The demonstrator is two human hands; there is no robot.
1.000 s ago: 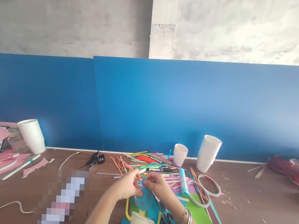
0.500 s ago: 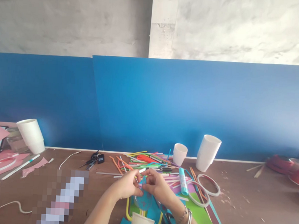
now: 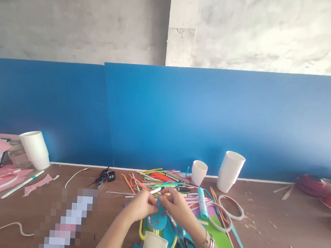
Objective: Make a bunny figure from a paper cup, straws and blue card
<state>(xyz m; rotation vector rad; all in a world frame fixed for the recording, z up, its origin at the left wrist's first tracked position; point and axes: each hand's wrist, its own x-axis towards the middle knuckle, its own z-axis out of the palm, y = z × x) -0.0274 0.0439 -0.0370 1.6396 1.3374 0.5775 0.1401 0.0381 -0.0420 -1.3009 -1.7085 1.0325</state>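
Note:
A blue paper cutout (image 3: 158, 219) with small dark red marks is pinched at its upper end between my left hand (image 3: 144, 205) and my right hand (image 3: 175, 205). Fingers of both hands are closed on it. Below it stands a white paper cup (image 3: 155, 245), slightly tilted, with bent yellow straws (image 3: 172, 246) at its sides. A smaller blue piece (image 3: 179, 232) with a reddish mark sits at the end of the right straw. Dark-handled scissors (image 3: 187, 247) lie under my right wrist, on blue and green paper (image 3: 218, 230).
Behind my hands lies a heap of coloured straws (image 3: 162, 177). A glue stick (image 3: 202, 203), tape rolls (image 3: 233, 208), a single cup (image 3: 199, 172) and a cup stack (image 3: 230, 172) are to the right. Keys (image 3: 104, 177) and another cup stack (image 3: 35, 149) lie left. A blue partition (image 3: 182, 113) borders the table.
The blue cutout shows more of its marked face now. My right hand has shifted slightly right along its top, and the cup leans a little more to the left.

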